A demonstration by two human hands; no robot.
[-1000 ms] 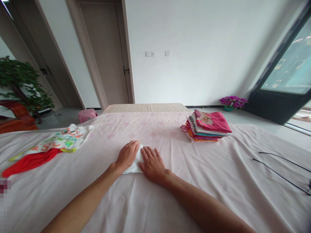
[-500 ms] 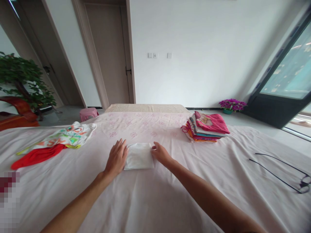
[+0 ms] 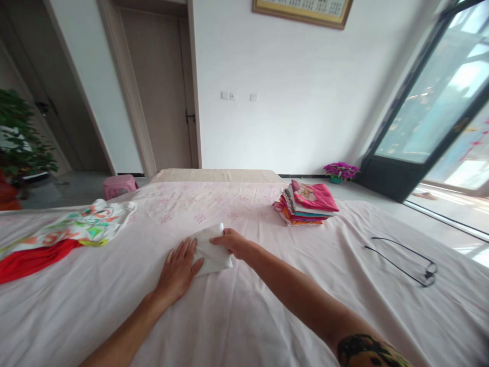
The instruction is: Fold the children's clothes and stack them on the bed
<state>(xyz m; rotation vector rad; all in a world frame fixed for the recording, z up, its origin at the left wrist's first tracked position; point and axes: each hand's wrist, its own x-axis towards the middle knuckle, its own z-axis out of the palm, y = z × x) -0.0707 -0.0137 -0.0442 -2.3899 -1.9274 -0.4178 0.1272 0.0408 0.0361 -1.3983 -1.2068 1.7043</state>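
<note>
A small folded white cloth (image 3: pixel 209 259) lies in front of me on the bed sheet (image 3: pixel 244 316). My right hand (image 3: pixel 234 242) pinches its right edge, thumb on top and fingers underneath, and that side is lifted a little off the sheet. Spread flat, my left hand (image 3: pixel 179 270) rests over the cloth's left edge, fingers apart. To the right stands a stack of folded clothes (image 3: pixel 305 204) with a pink garment on top. Over on the left lie a white printed shirt (image 3: pixel 95 219) and a red garment (image 3: pixel 42 260), both loosely laid out.
Black-framed glasses (image 3: pixel 424 275) lie on the sheet at the right. Beyond the bed are a pink stool (image 3: pixel 120 186), a pot of purple flowers (image 3: pixel 340 171) and a leafy plant (image 3: pixel 26 137). A glass door (image 3: pixel 408 122) stands at the right.
My right hand has gone from beside the cloth to gripping its right edge, which has risen. My left hand has slid further over the cloth. The view has turned right.
</note>
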